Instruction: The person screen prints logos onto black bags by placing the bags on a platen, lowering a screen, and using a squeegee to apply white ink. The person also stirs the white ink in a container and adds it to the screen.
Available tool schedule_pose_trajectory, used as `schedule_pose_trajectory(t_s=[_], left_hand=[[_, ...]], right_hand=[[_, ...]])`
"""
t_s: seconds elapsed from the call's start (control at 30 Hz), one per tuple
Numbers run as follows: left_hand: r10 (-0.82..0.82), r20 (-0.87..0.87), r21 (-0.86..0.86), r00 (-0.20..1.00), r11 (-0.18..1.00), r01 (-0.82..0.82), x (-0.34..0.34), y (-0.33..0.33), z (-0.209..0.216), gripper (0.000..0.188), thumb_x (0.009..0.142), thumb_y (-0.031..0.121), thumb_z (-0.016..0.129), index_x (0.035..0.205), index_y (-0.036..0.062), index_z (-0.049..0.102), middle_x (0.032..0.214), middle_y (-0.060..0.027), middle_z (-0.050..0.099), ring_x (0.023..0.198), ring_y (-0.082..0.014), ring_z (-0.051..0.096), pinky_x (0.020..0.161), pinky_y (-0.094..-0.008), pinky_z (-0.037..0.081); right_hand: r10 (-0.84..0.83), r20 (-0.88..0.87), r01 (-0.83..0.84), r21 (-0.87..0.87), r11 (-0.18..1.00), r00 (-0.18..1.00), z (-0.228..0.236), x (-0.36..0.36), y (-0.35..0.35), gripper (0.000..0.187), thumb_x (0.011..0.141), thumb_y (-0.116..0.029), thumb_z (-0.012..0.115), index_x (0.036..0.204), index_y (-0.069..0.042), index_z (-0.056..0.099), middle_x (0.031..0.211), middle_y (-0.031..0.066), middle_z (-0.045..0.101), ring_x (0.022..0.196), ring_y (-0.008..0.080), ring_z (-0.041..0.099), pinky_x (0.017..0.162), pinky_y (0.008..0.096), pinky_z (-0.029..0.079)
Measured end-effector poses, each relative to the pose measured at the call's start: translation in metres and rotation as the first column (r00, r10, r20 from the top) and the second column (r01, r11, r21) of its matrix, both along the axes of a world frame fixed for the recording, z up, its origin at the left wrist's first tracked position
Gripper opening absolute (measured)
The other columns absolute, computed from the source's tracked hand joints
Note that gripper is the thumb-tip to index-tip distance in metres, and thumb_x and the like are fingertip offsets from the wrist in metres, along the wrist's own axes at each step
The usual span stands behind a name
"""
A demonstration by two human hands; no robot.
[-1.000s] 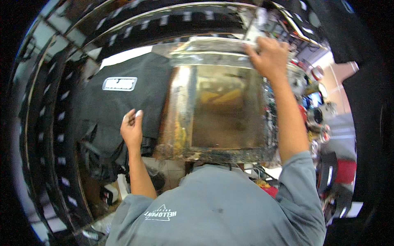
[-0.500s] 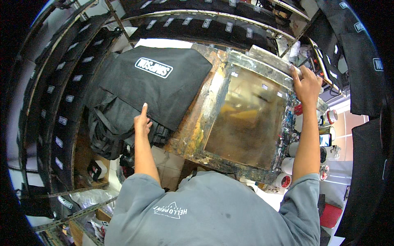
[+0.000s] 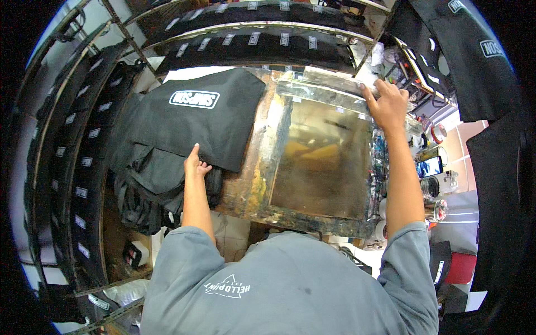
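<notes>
A black fabric bag point(image 3: 184, 125) with a white-bordered printed label lies flat on the left of the worktable, over a heap of more black bags point(image 3: 153, 167) with loose straps. My left hand point(image 3: 196, 163) is at its near edge, thumb on top and fingers curled by the rim, closed on the fabric. To the right lies a framed printing screen point(image 3: 326, 192), its mesh shiny and brownish with a yellow patch. My right hand point(image 3: 387, 106) is closed round the screen frame's far right corner, thumb on the near side; some of its fingertips are hidden.
Racks of black bags point(image 3: 251, 44) stand along the far side and the left point(image 3: 84, 167). Jars and tins point(image 3: 430, 187) line the table's right edge, beside a lit phone point(image 3: 429, 167). More black bags point(image 3: 497, 167) hang at far right. The wooden tabletop point(image 3: 237, 195) is paint-stained.
The whole view has turned a little, so the table, bag and screen sit further left. Both hands keep their places on the bag and the frame.
</notes>
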State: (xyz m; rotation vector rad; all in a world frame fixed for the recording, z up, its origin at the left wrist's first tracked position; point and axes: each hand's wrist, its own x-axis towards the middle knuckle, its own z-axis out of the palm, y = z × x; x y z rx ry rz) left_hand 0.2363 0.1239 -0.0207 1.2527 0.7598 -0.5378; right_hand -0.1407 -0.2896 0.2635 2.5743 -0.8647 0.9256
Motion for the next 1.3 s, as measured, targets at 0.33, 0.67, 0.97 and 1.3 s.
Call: schedule_pose_trajectory(t_s=[0.33, 0.67, 0.97, 1.3], left_hand=[[-0.047, 0.029, -0.418, 0.998, 0.907, 0.055, -0.050, -0.034, 0.007, 0.053, 0.098, 0.033, 0.074, 0.139, 0.0042, 0.057, 0.140, -0.0127, 0.063, 0.124, -0.0320, 0.062, 0.106, -0.0535, 0.049], [-0.151, 0.293, -0.607, 0.944, 0.734, 0.306, -0.097, -0.027, 0.049, 0.034, 0.105, 0.015, 0.062, 0.133, -0.0027, 0.058, 0.136, -0.0138, 0.064, 0.117, -0.0274, 0.067, 0.100, -0.0414, 0.058], [-0.369, -0.025, -0.587, 0.929, 0.758, 0.286, -0.333, 0.004, 0.067, 0.046, 0.107, 0.029, 0.060, 0.147, 0.0095, 0.048, 0.145, -0.0090, 0.058, 0.129, -0.0308, 0.059, 0.114, -0.0513, 0.047], [-0.891, -0.292, -0.748, 0.347, 0.439, 0.498, -0.401, 0.056, -0.048, 0.054, 0.109, 0.041, 0.052, 0.142, -0.0022, 0.046, 0.153, -0.0217, 0.045, 0.143, -0.0350, 0.045, 0.121, -0.0515, 0.038]], right_hand=[[-0.002, 0.000, 0.002, 0.017, 1.000, 1.000, 0.002, -0.007, 0.006, 0.059, 0.095, -0.065, 0.058, 0.085, -0.007, 0.070, 0.085, 0.0117, 0.070, 0.088, 0.0314, 0.067, 0.088, 0.0483, 0.039], [-0.002, 0.004, 0.002, -0.003, 1.000, 1.000, 0.006, -0.006, -0.001, 0.058, 0.096, -0.062, 0.057, 0.090, -0.005, 0.070, 0.087, 0.0124, 0.070, 0.091, 0.0311, 0.066, 0.083, 0.0451, 0.039], [0.028, 0.073, -0.024, -0.055, 0.998, 0.997, -0.009, 0.000, -0.011, 0.064, 0.094, -0.069, 0.055, 0.083, -0.008, 0.071, 0.084, 0.0143, 0.072, 0.088, 0.0324, 0.069, 0.082, 0.0473, 0.039], [-0.016, 0.004, 0.016, -0.055, 0.998, 1.000, -0.011, -0.003, -0.009, 0.066, 0.094, -0.071, 0.052, 0.087, -0.009, 0.073, 0.088, 0.0121, 0.075, 0.088, 0.0297, 0.070, 0.081, 0.0476, 0.040]])
